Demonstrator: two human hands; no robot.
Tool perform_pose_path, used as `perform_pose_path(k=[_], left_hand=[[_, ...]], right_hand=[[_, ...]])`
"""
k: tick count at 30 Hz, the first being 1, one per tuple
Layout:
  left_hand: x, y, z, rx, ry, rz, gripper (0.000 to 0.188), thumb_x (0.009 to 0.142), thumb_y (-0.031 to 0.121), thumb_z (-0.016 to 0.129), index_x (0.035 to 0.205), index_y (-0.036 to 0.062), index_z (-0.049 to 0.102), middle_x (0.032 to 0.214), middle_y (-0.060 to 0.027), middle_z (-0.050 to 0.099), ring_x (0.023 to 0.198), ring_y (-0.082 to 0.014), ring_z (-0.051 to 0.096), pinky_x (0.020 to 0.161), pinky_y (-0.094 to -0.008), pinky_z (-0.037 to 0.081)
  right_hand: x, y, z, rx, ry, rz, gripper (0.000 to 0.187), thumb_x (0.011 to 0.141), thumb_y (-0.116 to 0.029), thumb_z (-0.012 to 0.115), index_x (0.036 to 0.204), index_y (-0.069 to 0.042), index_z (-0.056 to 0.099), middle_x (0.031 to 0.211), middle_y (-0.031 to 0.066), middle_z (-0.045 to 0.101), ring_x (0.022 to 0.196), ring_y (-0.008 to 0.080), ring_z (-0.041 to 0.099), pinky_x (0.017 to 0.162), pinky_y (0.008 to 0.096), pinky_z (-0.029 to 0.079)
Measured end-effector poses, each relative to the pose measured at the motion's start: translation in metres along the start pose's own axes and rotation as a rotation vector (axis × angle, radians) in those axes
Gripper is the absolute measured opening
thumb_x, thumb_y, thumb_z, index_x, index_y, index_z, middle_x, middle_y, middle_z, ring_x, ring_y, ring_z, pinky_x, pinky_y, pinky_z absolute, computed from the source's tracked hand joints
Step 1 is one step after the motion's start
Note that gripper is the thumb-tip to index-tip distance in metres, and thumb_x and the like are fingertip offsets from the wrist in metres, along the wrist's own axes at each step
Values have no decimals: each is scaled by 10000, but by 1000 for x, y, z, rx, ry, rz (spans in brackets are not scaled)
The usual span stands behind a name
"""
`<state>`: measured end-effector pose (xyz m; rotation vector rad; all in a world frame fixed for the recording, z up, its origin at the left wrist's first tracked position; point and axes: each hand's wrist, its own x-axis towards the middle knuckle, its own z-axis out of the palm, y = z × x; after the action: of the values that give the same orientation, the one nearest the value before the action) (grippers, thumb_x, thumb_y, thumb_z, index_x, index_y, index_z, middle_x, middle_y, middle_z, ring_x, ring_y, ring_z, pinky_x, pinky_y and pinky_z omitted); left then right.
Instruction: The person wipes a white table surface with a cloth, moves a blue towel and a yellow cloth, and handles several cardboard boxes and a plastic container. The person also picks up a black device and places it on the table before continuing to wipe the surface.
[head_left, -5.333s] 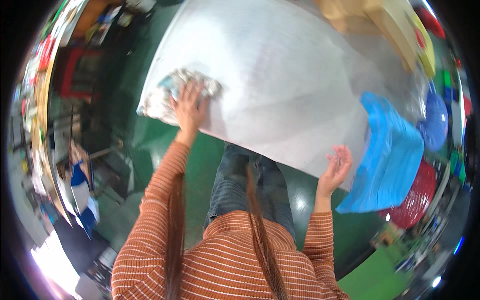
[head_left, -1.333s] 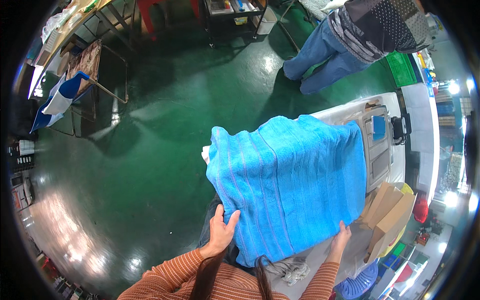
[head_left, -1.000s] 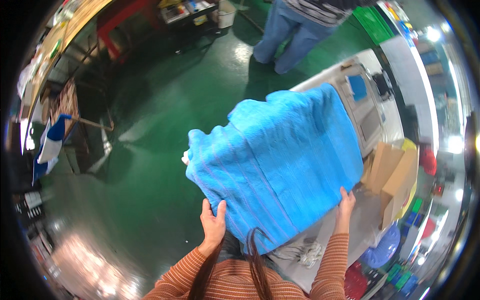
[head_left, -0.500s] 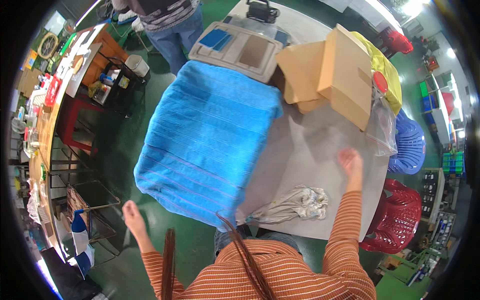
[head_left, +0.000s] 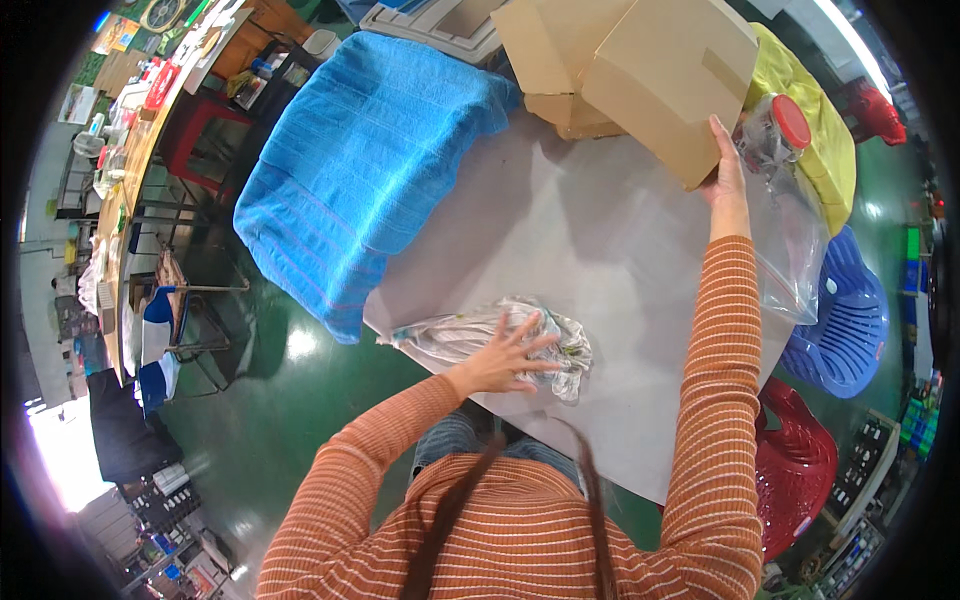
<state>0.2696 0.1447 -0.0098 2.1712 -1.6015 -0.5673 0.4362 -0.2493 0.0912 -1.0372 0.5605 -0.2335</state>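
Observation:
My left hand (head_left: 505,358), fingers spread, rests over the crumpled whitish cloth (head_left: 440,338) near the table's front edge. It looks to be touching the cloth, though the underside of the palm is hidden. Farther off on the right, my right hand (head_left: 727,180) grips the near right edge of a brown cardboard box (head_left: 670,75). Some of its fingers are hidden by the box. Just beside that hand stands a clear plastic jar with a red lid (head_left: 790,122), next to a clear plastic bag (head_left: 790,265).
A blue towel (head_left: 365,160) covers something bulky on the left of the grey table (head_left: 600,290). Behind it is a grey-lidded container (head_left: 435,28). Yellow fabric (head_left: 810,110) lies at the right edge. Blue (head_left: 850,320) and red (head_left: 795,470) plastic chairs stand right of the table.
My left hand has come from beside the table onto the cloth. The right hand has reached forward to the cardboard box. The view has shifted, and the person at the back is out of it.

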Motion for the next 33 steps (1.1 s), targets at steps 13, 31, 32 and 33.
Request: perform_pose_path(k=[13, 31, 32, 33], left_hand=[[88, -108, -20, 267, 511, -562, 551, 817, 428, 589, 1330, 317, 420, 1435, -44, 311, 1353, -398, 135, 1045, -619, 158], [335, 101, 111, 175, 389, -110, 555, 876, 434, 493, 1372, 224, 360, 1444, -137, 258, 1366, -420, 27, 1029, -660, 70], [356, 117, 120, 160, 420, -119, 558, 883, 429, 484, 1377, 212, 345, 1443, -150, 248, 1364, -424, 21, 1029, -660, 67], [372, 137, 134, 142, 439, -137, 561, 889, 423, 476, 1382, 199, 331, 1442, -163, 239, 1361, -429, 15, 1029, -660, 64]], right_hand=[[-368, 60, -226, -85, 411, -50, 550, 820, -304, 574, 1274, -16, 457, 1214, 76, 537, 1073, 214, 539, 914, 324, 436], [-719, 196, -261, 240, 1052, 16, 689, 657, -235, 675, 1248, 12, 423, 1116, 137, 548, 985, 253, 575, 778, 338, 515], [-722, 198, -265, 225, 1070, -10, 704, 646, -238, 680, 1249, 16, 422, 1114, 137, 549, 978, 254, 577, 777, 338, 514], [-726, 198, -270, 208, 1092, -20, 719, 635, -241, 684, 1251, 19, 420, 1112, 137, 549, 972, 255, 580, 776, 338, 513]])
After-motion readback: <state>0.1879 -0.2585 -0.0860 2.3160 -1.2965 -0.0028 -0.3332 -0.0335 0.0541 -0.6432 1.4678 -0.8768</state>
